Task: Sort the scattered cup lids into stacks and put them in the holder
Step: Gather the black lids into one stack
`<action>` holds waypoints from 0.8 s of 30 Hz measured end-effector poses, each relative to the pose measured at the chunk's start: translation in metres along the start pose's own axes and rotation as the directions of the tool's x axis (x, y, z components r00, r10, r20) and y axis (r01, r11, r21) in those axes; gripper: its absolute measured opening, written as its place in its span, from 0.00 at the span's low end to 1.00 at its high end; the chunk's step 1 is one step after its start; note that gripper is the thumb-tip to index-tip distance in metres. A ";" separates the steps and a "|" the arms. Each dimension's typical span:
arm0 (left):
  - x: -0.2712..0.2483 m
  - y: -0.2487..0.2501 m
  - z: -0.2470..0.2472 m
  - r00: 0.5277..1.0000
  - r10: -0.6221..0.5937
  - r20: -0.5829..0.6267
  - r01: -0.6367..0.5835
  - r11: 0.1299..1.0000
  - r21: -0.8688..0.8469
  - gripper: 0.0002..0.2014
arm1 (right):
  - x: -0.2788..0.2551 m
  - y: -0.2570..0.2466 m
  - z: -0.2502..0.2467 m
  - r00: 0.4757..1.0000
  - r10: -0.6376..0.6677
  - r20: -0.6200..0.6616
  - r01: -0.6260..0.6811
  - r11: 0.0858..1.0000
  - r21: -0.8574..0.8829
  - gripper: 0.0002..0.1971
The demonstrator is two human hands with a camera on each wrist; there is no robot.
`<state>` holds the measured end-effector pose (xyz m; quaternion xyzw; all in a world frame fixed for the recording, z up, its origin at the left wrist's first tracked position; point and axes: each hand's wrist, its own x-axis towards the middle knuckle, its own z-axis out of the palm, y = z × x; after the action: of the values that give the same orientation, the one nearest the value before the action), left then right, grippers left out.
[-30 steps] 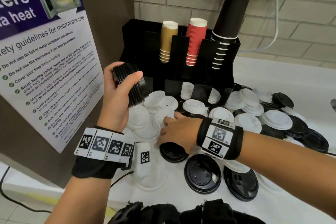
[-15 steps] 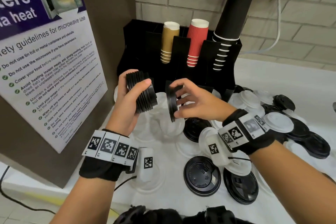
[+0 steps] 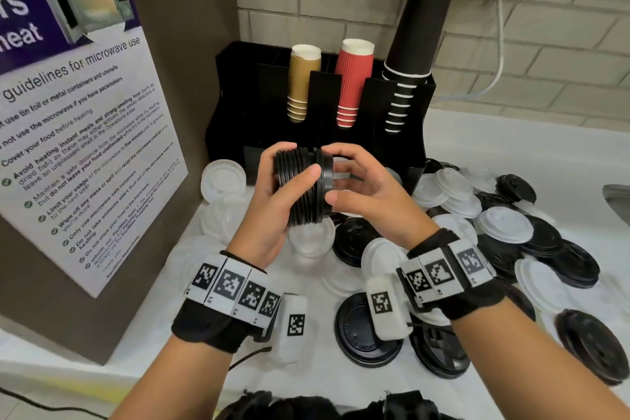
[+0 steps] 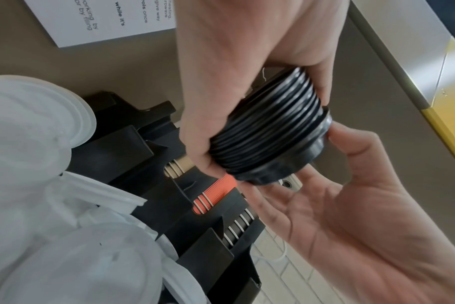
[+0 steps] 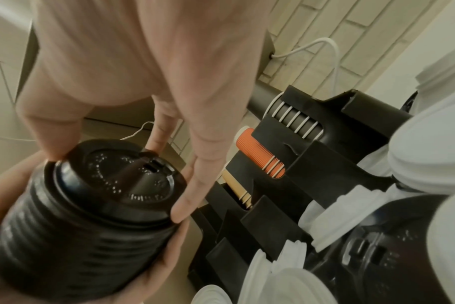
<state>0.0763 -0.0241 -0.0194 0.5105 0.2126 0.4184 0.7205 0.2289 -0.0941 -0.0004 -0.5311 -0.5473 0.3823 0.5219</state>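
My left hand (image 3: 269, 215) grips stack of black lids (image 3: 300, 187) above counter, before holder (image 3: 341, 133). Right hand (image 3: 368, 194) pinches top lid (image 5: 117, 176) rim. I'd press squarely until seated, keeping rims aligned.

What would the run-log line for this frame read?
left hand: grips black lid stack | right hand: presses black lid onto stack end | holder: behind

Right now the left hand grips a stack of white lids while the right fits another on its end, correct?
Not quite: the stack of lids is black, as the head view shows. The left hand grips it while the right hand fits another lid on its end.
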 end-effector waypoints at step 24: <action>-0.003 -0.007 0.016 0.990 -0.028 0.139 0.028 1.000 0.000 0.22 | -0.019 -0.004 -0.018 1.000 -0.027 0.016 0.027 0.998 -0.051 0.30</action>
<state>0.0889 -0.0358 -0.0200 0.5348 0.1686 0.3720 0.7397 0.2439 -0.1157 0.0031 -0.5337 -0.5680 0.3653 0.5090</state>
